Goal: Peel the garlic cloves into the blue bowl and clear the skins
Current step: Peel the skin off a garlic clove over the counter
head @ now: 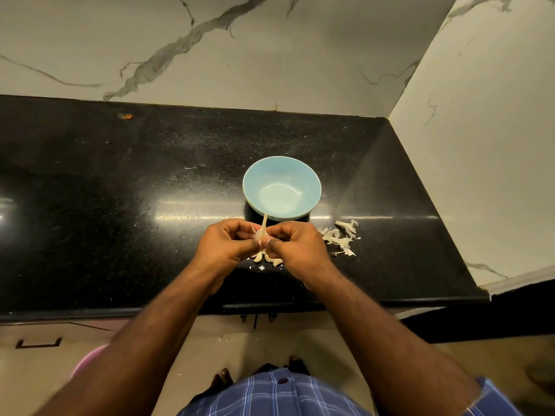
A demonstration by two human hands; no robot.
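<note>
hiding most of garlic (pixel 262 232): both hands' curled fingers (pixel 240 235), loose cloves (pixel 271 259) partly under hands

bowl (pixel 281 187) on countertop (pixel 120 205), right of centre | both hands (pixel 258 244) just in front of bowl, garlic (pixel 262 232) between them | cloves (pixel 268 259) beneath hands | skins (pixel 342 238) right of hands

A black, speckled, glossy tabletop (pixel 120 205) runs along a marbled wall into a corner; the blue bowl (pixel 281 188) stands upright on it; garlic cloves (pixel 268 258) lie near its front edge; a heap of pale skins (pixel 342 237) lies just right of them; a small orange speck (pixel 125 116) sits near the wall.
</note>
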